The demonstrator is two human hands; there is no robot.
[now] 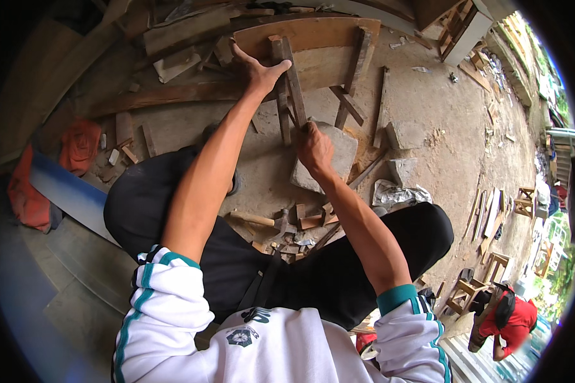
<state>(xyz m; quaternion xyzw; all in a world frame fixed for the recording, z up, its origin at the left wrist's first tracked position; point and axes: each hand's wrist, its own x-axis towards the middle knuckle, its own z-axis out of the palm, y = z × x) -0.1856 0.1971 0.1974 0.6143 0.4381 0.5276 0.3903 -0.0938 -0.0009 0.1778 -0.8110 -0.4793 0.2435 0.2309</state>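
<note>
Head view, sole camera: one wooden panel (319, 38) stands near the far edge of the floor (457, 115), with one dark strip (294, 86) and one upright (283, 115) side by side near its left edge. One further upright (362, 54) is at the panel's right edge, crossed low by one slanted piece (350, 105).

Left hand (260, 75) is at the panel's left edge, thumb and forefinger spread apart, thumb against the strip; the remaining fingers are hidden, so whether they clamp anything cannot be told. Right hand (315, 150) is closed on the strip's near end, just above the largest of three concrete blocks (340, 153). The other two blocks lie to its right.

One hammer (254, 218) lies between the person's knees, head among wood offcuts (310, 222). One crumpled plastic sheet (399, 193) lies beside the right knee. Toward the floor's right edge, one co-worker in a red shirt (516, 319) bends near small wooden stools (497, 268).
</note>
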